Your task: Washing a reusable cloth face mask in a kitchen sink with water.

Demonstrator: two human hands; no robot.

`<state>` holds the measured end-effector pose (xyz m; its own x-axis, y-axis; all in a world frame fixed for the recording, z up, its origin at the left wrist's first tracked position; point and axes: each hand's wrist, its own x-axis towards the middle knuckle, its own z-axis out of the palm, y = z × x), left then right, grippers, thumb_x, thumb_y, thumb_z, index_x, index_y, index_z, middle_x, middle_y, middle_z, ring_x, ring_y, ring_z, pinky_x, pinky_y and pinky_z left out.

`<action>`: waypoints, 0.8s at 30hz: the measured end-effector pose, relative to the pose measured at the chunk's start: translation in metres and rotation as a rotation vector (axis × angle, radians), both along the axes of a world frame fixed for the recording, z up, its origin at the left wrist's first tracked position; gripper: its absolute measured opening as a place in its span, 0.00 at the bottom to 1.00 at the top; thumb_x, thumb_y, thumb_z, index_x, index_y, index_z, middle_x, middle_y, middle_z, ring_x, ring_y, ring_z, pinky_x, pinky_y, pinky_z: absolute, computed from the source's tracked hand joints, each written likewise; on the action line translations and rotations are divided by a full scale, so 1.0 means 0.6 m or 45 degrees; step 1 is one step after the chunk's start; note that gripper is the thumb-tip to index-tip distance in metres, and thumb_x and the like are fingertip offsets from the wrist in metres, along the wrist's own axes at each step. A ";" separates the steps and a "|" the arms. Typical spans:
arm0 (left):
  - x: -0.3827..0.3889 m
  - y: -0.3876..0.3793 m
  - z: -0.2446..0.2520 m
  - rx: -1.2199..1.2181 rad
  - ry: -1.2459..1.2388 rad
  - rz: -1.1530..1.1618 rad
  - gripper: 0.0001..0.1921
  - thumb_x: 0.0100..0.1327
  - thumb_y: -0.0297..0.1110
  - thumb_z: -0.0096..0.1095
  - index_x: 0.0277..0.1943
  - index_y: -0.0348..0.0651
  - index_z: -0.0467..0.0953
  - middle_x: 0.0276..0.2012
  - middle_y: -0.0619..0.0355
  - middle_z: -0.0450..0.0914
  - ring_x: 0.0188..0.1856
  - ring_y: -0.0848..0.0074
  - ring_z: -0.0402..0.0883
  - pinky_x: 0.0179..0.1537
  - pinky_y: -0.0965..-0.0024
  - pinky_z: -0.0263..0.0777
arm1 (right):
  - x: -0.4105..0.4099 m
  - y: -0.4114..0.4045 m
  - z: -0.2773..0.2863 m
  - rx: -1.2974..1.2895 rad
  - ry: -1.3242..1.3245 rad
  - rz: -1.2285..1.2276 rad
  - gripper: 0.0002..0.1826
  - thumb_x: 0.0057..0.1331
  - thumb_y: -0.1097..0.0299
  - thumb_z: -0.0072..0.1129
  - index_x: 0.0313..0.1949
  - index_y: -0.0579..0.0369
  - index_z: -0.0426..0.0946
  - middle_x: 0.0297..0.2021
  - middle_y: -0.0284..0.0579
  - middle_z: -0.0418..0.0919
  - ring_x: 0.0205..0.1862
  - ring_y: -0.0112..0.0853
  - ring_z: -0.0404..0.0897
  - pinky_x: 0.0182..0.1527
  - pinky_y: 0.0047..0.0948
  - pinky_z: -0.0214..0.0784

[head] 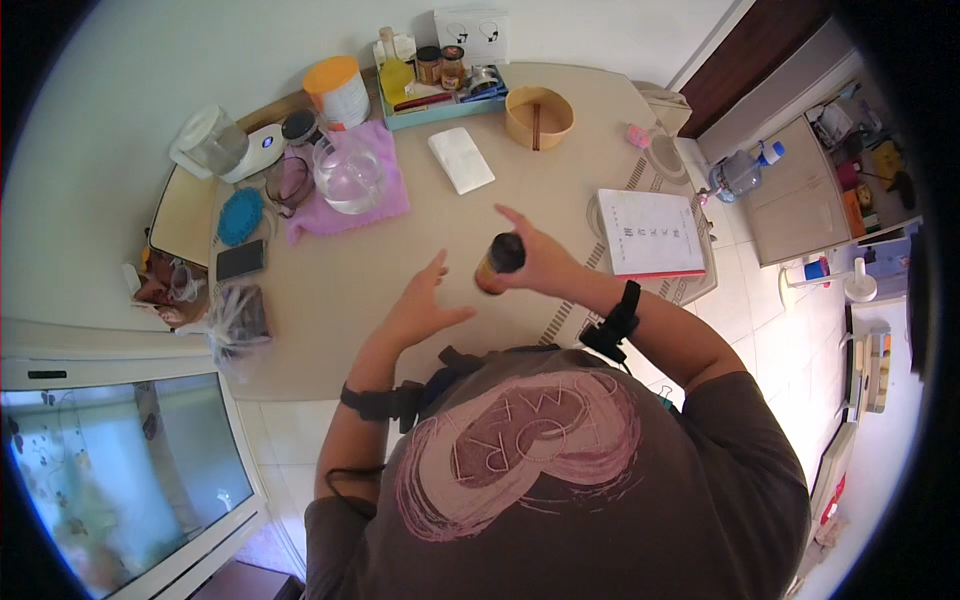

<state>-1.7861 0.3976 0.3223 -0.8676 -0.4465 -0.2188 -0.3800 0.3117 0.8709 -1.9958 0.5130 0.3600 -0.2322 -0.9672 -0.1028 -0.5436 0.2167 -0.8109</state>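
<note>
A small glass jar with a black lid leans to the right over the middle of the table. My right hand is around its right side, the thumb against the jar body and the index finger stretched out beyond the lid. The other fingers of that hand are mostly hidden. To the left of the jar, my left hand is apart from it, holding nothing, its thumb and fingers spread. Above the jar lies a white pack of tissues. Each of my forearms wears a black strap.
On the table stand a glass pitcher of water on a pink cloth, a bowl with chopsticks, and a blue tray of jars. A book, a phone and a plastic bag lie nearer the sides.
</note>
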 end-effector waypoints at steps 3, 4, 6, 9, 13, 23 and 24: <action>0.071 -0.030 -0.051 0.221 -0.049 0.189 0.36 0.57 0.42 0.62 0.65 0.42 0.53 0.57 0.45 0.65 0.58 0.60 0.66 0.51 0.61 0.68 | -0.066 0.014 -0.042 0.072 0.225 -0.195 0.54 0.38 0.59 0.72 0.63 0.51 0.49 0.43 0.60 0.72 0.46 0.49 0.73 0.50 0.37 0.65; 0.095 -0.036 -0.058 0.402 -0.076 0.285 0.32 0.60 0.42 0.58 0.64 0.43 0.55 0.56 0.46 0.66 0.56 0.62 0.67 0.51 0.61 0.69 | -0.092 0.020 -0.062 0.084 0.215 -0.199 0.54 0.38 0.59 0.72 0.63 0.51 0.49 0.43 0.60 0.72 0.46 0.49 0.73 0.50 0.37 0.65; 0.135 -0.037 -0.042 0.574 -0.093 0.430 0.29 0.62 0.43 0.55 0.63 0.44 0.56 0.55 0.47 0.67 0.55 0.63 0.68 0.50 0.61 0.69 | -0.138 0.034 -0.096 0.032 0.376 -0.392 0.52 0.40 0.61 0.71 0.63 0.51 0.50 0.43 0.60 0.72 0.46 0.49 0.73 0.50 0.39 0.65; 0.195 -0.033 -0.041 0.786 -0.038 0.708 0.26 0.64 0.45 0.51 0.62 0.45 0.58 0.54 0.48 0.68 0.54 0.64 0.69 0.49 0.61 0.70 | -0.164 0.036 -0.095 0.029 0.424 -0.437 0.50 0.41 0.63 0.70 0.63 0.51 0.50 0.44 0.60 0.71 0.47 0.49 0.72 0.51 0.39 0.65; 0.223 -0.026 -0.040 0.869 0.070 1.015 0.25 0.66 0.47 0.46 0.60 0.41 0.59 0.52 0.47 0.68 0.52 0.64 0.70 0.48 0.62 0.71 | -0.174 0.035 -0.093 0.105 0.432 -0.473 0.48 0.44 0.64 0.68 0.63 0.50 0.50 0.43 0.59 0.71 0.47 0.49 0.72 0.50 0.40 0.65; 0.232 -0.015 -0.049 0.924 0.166 1.111 0.26 0.66 0.48 0.47 0.59 0.39 0.59 0.52 0.47 0.69 0.51 0.63 0.70 0.48 0.60 0.70 | -0.195 0.015 -0.085 0.244 0.589 -0.353 0.42 0.47 0.54 0.67 0.60 0.47 0.58 0.43 0.58 0.71 0.46 0.47 0.73 0.49 0.39 0.66; 0.231 -0.012 -0.046 0.914 0.159 1.129 0.26 0.66 0.49 0.47 0.59 0.39 0.59 0.52 0.46 0.69 0.51 0.63 0.70 0.48 0.60 0.70 | -0.206 0.008 -0.078 0.221 0.611 -0.346 0.39 0.48 0.55 0.66 0.58 0.48 0.60 0.43 0.56 0.71 0.46 0.47 0.73 0.49 0.39 0.66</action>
<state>-1.6477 0.3902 0.2947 -0.3433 -0.7185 -0.6048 -0.1164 -0.6065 0.7865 -2.1192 0.5180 0.3135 -0.5297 -0.8447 -0.0764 -0.7481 0.5078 -0.4272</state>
